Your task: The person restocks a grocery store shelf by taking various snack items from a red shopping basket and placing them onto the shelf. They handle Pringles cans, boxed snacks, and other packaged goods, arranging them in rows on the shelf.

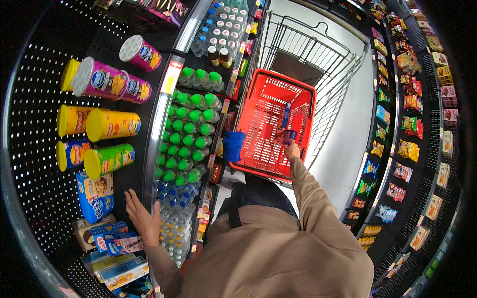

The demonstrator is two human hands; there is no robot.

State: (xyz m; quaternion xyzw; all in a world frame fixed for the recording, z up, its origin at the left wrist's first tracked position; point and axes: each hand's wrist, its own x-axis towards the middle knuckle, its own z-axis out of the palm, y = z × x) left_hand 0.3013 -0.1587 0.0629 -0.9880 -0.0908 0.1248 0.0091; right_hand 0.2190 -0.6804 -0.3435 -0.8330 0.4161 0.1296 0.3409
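Note:
My right hand (293,150) reaches over the near right side of a red plastic basket (257,111), its fingers closed on a small dark blue and purple package (289,136). A slim blue box (286,114) is inside the basket, just beyond that package. The basket sits in a wire shopping cart (335,95). To the left, my left hand (143,219) is spread and holds nothing, close to the front edge of a black shelf. Beside it are a blue cookie box (95,197) and a flat blue and pink snack box (124,244).
Chip canisters (113,124) stand on the perforated black shelf (41,149). Rows of green-capped bottles (188,126) fill the level below. A blue cloth (233,146) hangs by the basket's left rim. Across the pale aisle floor (331,156), snack bags (409,149) line more shelves.

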